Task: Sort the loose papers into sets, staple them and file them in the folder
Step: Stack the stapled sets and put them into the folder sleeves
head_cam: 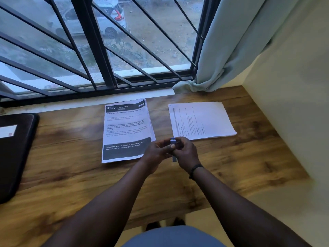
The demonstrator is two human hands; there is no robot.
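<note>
The small blue stapler [173, 148] sits upright between your hands, above the table, with your left hand [156, 151] and right hand [185, 151] both curled round it. The left paper stack [126, 131] lies just beyond your left hand; the right stack [201, 120] lies crosswise.

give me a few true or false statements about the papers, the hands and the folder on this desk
1. Two paper stacks lie on the desk. True.
2. Both hands hold a small blue stapler. True.
3. The left hand presses on the right stack. False: it holds the stapler with the right hand.
4. The dark folder lies at the right edge. False: it is at the left.
</note>
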